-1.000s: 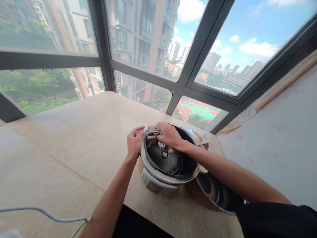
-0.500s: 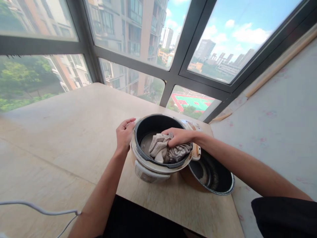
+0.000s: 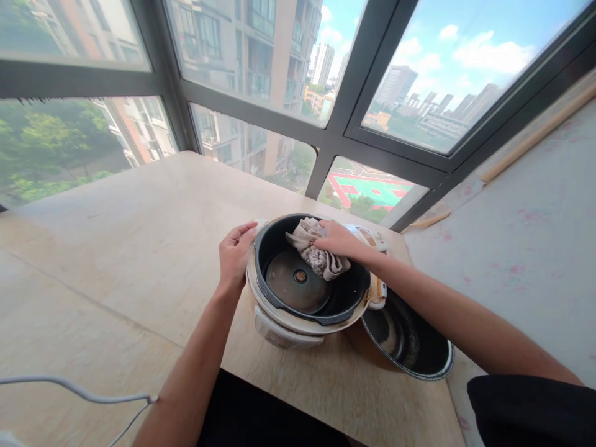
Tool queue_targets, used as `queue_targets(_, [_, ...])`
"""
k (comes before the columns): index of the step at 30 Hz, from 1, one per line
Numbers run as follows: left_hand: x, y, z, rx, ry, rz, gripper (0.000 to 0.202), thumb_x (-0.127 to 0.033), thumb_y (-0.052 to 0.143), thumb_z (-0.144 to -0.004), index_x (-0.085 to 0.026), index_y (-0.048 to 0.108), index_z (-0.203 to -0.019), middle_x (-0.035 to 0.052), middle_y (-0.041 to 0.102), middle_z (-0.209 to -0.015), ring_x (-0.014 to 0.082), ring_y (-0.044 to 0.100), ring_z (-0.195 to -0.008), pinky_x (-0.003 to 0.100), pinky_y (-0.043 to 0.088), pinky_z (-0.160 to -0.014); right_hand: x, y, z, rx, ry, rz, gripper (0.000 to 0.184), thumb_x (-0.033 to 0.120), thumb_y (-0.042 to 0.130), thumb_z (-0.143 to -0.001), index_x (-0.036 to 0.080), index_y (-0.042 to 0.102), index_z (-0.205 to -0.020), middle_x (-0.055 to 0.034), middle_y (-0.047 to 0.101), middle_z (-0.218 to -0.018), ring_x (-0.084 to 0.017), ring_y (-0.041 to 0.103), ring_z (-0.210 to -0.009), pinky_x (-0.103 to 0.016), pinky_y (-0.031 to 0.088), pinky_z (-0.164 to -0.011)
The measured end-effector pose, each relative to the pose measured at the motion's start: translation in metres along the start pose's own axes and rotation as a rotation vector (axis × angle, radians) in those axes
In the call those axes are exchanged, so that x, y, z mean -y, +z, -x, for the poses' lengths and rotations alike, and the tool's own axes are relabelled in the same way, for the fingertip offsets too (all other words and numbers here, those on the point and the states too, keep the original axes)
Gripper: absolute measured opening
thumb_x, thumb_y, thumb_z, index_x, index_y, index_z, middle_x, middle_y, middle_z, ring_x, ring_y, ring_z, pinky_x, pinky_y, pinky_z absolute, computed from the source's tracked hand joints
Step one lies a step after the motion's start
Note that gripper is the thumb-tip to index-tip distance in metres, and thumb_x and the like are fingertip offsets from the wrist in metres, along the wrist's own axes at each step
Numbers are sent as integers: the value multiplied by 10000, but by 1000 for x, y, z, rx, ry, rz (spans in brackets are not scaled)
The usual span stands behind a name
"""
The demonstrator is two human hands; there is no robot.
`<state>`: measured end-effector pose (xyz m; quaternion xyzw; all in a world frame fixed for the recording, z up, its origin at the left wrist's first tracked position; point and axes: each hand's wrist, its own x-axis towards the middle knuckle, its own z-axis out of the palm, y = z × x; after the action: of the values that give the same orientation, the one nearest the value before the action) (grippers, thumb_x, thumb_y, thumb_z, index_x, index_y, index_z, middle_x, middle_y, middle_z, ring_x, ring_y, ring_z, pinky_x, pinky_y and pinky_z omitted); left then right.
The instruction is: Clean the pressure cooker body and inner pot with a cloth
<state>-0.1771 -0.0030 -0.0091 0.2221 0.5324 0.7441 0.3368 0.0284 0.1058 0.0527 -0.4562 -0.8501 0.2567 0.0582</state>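
A white rice cooker (image 3: pixel 284 323) with a dark open cavity stands tilted toward me on a light wooden tabletop (image 3: pixel 139 236). My left hand (image 3: pixel 235 254) grips its left rim, fingers curled over the edge. My right hand (image 3: pixel 338 239) is closed on a crumpled grey-beige cloth (image 3: pixel 316 251) and presses it against the far inner wall of the cavity. The round heating plate (image 3: pixel 298 288) with its small centre button shows at the bottom.
A dark inner pot (image 3: pixel 410 341) lies on the table to the right of the cooker. A white cable (image 3: pixel 84 391) crosses the lower left. Dark-framed windows (image 3: pixel 339 105) surround the table's far edges. A pale floral-patterned surface (image 3: pixel 526 236) lies to the right.
My right hand has swept the cloth from the near right side of the cavity up to the far wall, uncovering the heating plate. My left hand has stayed on the rim.
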Motion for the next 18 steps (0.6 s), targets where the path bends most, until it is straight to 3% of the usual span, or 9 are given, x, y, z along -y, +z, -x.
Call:
queue_targets(3, [1,-1,0,4,-7,-7,452,-385,791,-650,-110,762,-1008,91,726,-930,144,620,-772,251,485,-718,13,17,-7,-3,-100,332,287,187,574,-832,119,563,-1110,-148,684,-1095,-289,659,-1011,-349,502,-839])
queue_targets(6, [1,-1,-1,9,-25,1,495,-397,791,-646,-114,751,-1051,77,719,-901,136,613,-737,255,493,-706,30,38,-10,69,-226,452,329,183,569,-849,121,568,-1172,-161,653,-1160,-310,661,-1026,-376,510,-829])
queue_targets(10, [0,1,0,12,-45,34,523,-403,799,-619,-110,733,-1047,68,710,-864,128,595,-687,256,493,-666,54,55,-2,227,-586,611,329,160,536,-901,163,609,-1221,-135,653,-1193,-274,687,-940,-342,507,-722])
queue_targets(14, [-1,2,1,4,-38,24,501,-409,794,-612,-108,730,-1009,49,683,-806,120,569,-656,246,466,-634,67,48,16,432,-763,628,339,130,562,-895,186,669,-1211,-108,683,-1207,-249,685,-955,-310,471,-701])
queue_targets(18, [-1,1,0,24,-11,9,474,-393,795,-629,-103,736,-999,61,690,-828,123,573,-680,239,450,-643,57,23,35,629,-737,537,403,113,625,-843,228,717,-1218,-71,736,-1104,-234,678,-976,-296,441,-728])
